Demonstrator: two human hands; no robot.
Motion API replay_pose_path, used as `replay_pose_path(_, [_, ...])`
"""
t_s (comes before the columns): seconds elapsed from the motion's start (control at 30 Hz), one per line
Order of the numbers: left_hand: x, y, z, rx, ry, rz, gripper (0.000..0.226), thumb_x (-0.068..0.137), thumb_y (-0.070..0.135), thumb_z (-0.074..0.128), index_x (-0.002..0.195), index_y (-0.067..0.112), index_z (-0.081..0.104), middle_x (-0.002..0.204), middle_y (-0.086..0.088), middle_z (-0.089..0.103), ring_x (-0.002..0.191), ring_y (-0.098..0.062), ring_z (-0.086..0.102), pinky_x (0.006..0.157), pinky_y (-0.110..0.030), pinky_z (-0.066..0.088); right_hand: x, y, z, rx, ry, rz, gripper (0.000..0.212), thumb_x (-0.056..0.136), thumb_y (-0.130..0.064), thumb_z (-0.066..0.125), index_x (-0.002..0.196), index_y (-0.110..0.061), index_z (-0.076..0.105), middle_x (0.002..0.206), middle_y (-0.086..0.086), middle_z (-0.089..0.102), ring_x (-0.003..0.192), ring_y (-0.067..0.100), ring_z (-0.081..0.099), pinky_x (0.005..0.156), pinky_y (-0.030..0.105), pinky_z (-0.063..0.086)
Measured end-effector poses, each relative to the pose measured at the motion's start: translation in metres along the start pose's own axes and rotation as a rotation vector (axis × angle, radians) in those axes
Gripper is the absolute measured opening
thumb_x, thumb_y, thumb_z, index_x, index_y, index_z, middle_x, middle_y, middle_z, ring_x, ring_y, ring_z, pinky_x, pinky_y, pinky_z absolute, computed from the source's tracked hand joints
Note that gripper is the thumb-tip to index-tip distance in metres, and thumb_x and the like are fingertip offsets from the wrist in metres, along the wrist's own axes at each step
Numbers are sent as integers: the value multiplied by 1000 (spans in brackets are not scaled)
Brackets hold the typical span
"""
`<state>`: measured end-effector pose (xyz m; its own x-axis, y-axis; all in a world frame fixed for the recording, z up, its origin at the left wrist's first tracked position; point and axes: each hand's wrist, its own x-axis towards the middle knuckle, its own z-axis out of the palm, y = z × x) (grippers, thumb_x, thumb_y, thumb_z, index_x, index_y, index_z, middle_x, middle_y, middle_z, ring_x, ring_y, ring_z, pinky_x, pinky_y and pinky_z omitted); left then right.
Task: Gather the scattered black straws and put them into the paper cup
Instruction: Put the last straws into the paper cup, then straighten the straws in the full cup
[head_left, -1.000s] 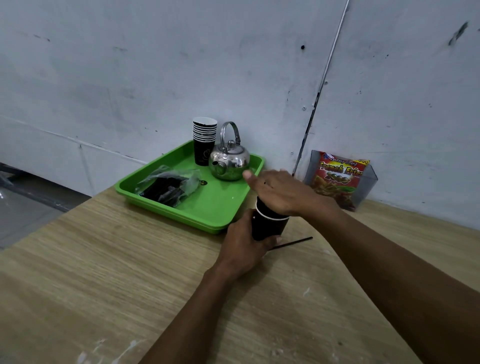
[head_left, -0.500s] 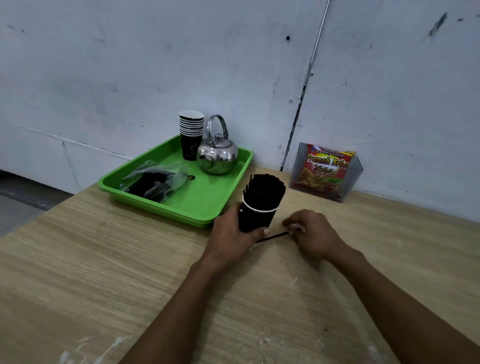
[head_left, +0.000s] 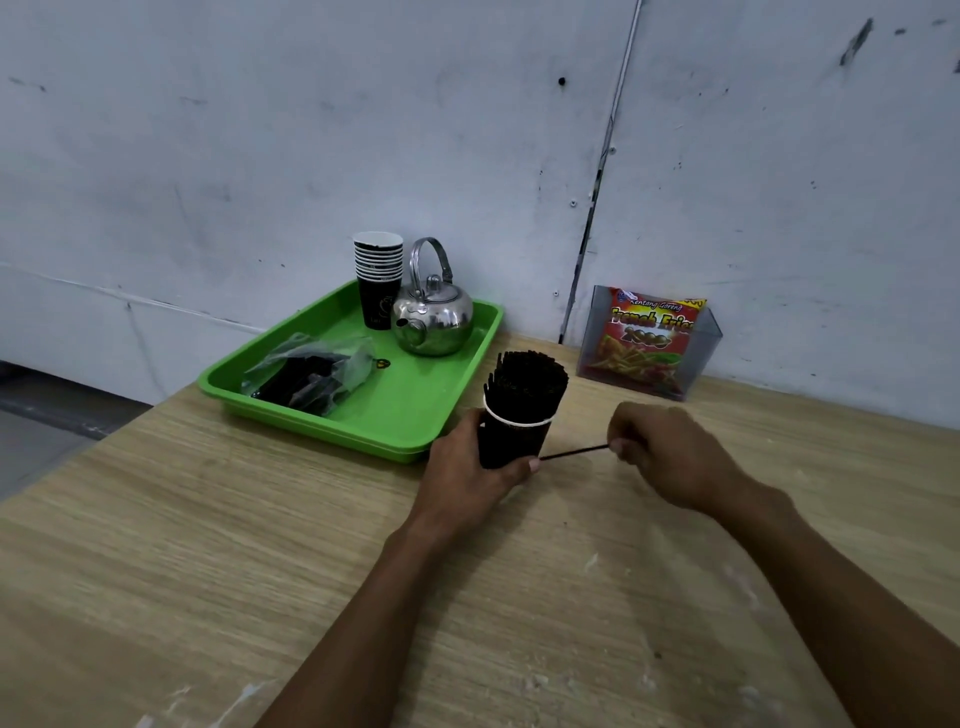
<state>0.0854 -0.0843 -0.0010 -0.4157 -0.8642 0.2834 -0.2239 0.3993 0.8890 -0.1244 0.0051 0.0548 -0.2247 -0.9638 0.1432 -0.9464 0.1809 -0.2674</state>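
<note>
A black paper cup (head_left: 511, 441) with a white rim stands on the wooden table, packed with a thick bundle of upright black straws (head_left: 527, 382). My left hand (head_left: 467, 470) grips the cup's lower half from the left. One loose black straw (head_left: 574, 453) lies nearly level just right of the cup. My right hand (head_left: 670, 457) pinches that straw's right end between thumb and fingertips, close to the tabletop.
A green tray (head_left: 415, 410) behind the cup holds a stack of paper cups (head_left: 378, 278), a steel kettle (head_left: 434, 317) and a plastic bag of dark items (head_left: 311, 379). A clear box with a snack packet (head_left: 652, 340) stands by the wall (head_left: 311, 130).
My right hand left the top of the cup, dropped to the table on the right and took hold of the loose straw. The left hand stayed on the cup.
</note>
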Motion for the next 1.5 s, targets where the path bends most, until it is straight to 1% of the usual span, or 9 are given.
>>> replay_pose_path(0.13, [0,-2,1,3,2,2,59,69,32,85,120,17,61,109,5,71,100,-7,66,81,-16,50,2,-14,-63,142,150,-19,14,85,-6,71,78,-18,70,71,1,70,67,15,65,68,19,50])
replay_pose_path(0.23, [0,-2,1,6,1,0,59,69,33,85,121,18,60,108,6,71,99,-7,66,80,-13,49,4,-37,-98,258,343,-107,3,82,-10,74,82,-13,75,77,3,73,75,20,69,76,31,55])
replay_pose_path(0.4, [-1,-3,2,4,-15,2,60,70,34,84,124,21,58,110,9,71,99,-2,64,75,-3,45,9,-86,-113,248,493,-257,5,86,-13,70,88,-12,76,78,-2,71,76,13,68,75,26,54])
replay_pose_path(0.57, [0,-4,2,4,-8,0,59,71,30,84,124,20,59,109,9,70,95,-1,63,71,3,42,29,-104,-101,56,278,-214,8,87,-22,65,81,-27,67,91,0,67,85,20,63,81,41,53])
replay_pose_path(0.7, [0,-3,2,5,-11,16,60,71,31,84,124,21,58,107,10,69,93,2,63,71,2,43,34,-119,-76,-160,113,-172,3,90,-25,60,90,-27,63,105,7,61,98,29,60,87,42,47])
replay_pose_path(0.8, [0,-5,2,-17,-18,23,58,72,31,84,123,21,58,108,10,71,93,6,63,72,-2,46,33,-123,-61,-217,19,-195,11,93,-27,58,99,-22,64,111,7,58,107,28,56,78,34,41])
replay_pose_path(1.03, [1,-6,2,-53,-20,27,56,72,30,83,122,21,59,108,11,71,96,11,63,73,-4,46,34,-122,-45,-13,163,-195,51,97,-57,35,130,-22,53,128,7,51,124,25,44,96,45,43])
replay_pose_path(1.27, [1,-10,4,-46,-30,31,51,72,34,81,117,23,60,105,11,73,97,4,66,82,-23,55,49,-120,-3,-168,-56,-21,72,94,-67,15,140,-19,42,150,16,38,140,36,32,110,57,29])
replay_pose_path(1.5, [1,-8,4,-37,-16,16,55,72,31,83,121,23,59,107,13,71,96,11,62,75,-6,48,64,-128,-22,0,35,-15,75,92,-71,12,142,-23,42,141,16,49,132,36,44,106,57,33])
